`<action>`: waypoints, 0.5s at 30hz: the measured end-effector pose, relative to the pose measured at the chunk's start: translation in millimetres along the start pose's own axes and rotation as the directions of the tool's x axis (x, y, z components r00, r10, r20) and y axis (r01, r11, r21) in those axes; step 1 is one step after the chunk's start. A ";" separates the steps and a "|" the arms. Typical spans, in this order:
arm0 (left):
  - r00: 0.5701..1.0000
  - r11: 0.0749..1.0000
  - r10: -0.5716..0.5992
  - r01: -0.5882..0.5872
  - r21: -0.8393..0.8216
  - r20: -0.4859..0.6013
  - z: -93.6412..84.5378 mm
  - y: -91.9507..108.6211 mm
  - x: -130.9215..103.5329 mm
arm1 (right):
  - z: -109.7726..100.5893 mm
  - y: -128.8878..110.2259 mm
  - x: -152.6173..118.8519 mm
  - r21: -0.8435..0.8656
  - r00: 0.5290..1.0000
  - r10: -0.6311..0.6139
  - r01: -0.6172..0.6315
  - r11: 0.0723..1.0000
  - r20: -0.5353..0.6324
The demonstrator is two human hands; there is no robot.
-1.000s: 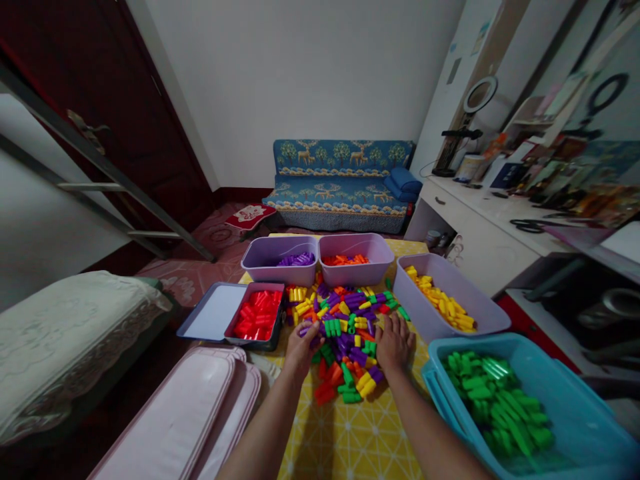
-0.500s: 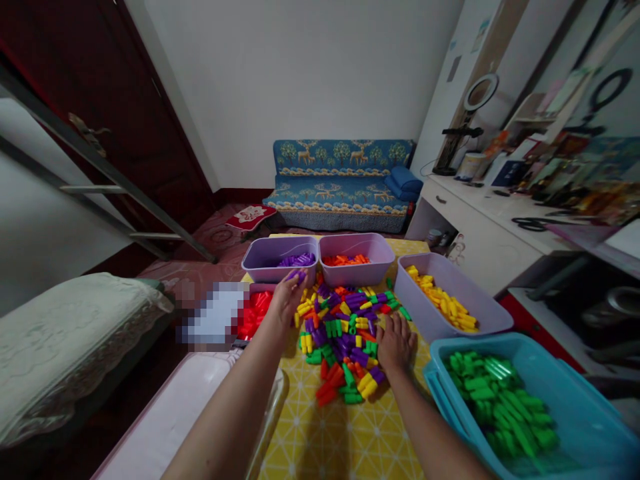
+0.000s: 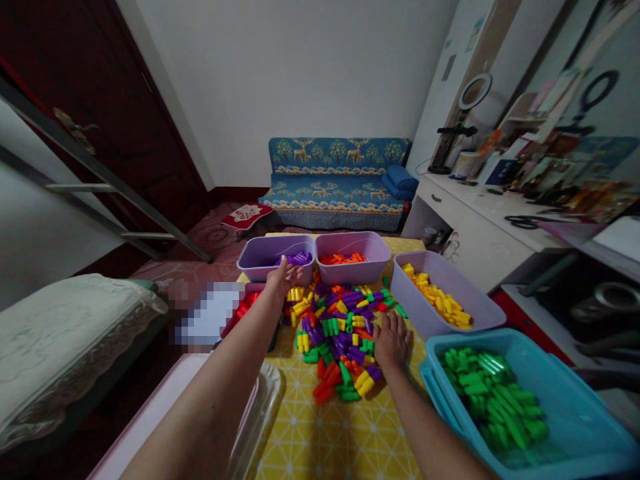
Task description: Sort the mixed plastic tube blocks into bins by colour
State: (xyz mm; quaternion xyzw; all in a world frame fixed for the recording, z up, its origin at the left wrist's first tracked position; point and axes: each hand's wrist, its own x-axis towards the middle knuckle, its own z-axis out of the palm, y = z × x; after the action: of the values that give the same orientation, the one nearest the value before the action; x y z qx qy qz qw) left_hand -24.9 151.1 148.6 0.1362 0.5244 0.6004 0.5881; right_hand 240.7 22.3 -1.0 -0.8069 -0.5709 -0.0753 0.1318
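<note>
My left hand point(image 3: 286, 275) is held at the front edge of the purple-piece bin, fingers stretched out and nothing visible in them. That lilac bin point(image 3: 260, 273) holds purple plastic pieces point(image 3: 296, 259). Beside the right edge of a mixed pile of plastic building pieces point(image 3: 340, 333), my right hand point(image 3: 393, 340) lies flat with fingers spread. Yellow, green, purple, orange and red pieces are jumbled in the pile. Partly hidden behind my left forearm is a container of red pieces point(image 3: 249, 304).
A second lilac bin point(image 3: 357, 272) has orange pieces; another lilac bin point(image 3: 420, 319) on the right has yellow ones. Green pieces fill part of a blue tub point(image 3: 575, 407) at the near right. Beyond the yellow-covered table point(image 3: 310, 427) stands a blue patterned sofa point(image 3: 330, 190).
A purple piece was in my left hand; now the hand is open and has moved slightly up and left. My right hand stays beside the pile. The view has shifted slightly.
</note>
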 end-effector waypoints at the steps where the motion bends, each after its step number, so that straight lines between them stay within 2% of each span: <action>1: 1.000 0.999 0.020 -0.021 0.033 0.018 -1.0 -0.9 -1.0 | -1.2 -0.2 -0.2 0.001 1.000 -0.004 0.004 1.000 -0.001; 6: 0.985 0.950 0.149 -0.167 0.262 0.087 -14.4 -19.9 -8.3 | -4.3 -1.3 -0.9 0.000 1.000 -0.005 0.005 1.000 -0.003; 9: 0.957 0.857 0.257 -0.289 0.428 0.132 -28.3 -42.5 -14.8 | -2.5 -1.2 -1.0 -0.001 1.000 -0.004 0.004 1.000 0.002; 12: 0.917 0.752 0.335 -0.400 0.524 0.218 -40.3 -64.9 -20.0 | 0.1 -0.3 -0.9 -0.005 1.000 -0.005 0.005 1.000 -0.004; 14: 0.874 0.595 0.380 -0.482 0.644 0.304 -45.2 -76.5 -20.8 | 1.7 0.4 -0.6 -0.004 1.000 -0.006 0.006 1.000 -0.010; 15: 0.851 0.461 0.395 -0.510 0.726 0.346 -46.7 -80.9 -20.4 | 2.3 0.7 -0.5 -0.003 1.000 -0.006 0.006 1.000 -0.011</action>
State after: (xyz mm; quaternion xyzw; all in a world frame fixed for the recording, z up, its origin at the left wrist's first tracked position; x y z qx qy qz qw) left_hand -10.3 92.3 74.6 0.5562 0.6408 0.4251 0.3150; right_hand 241.2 22.3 -3.4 -0.8050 -0.5723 -0.0808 0.1337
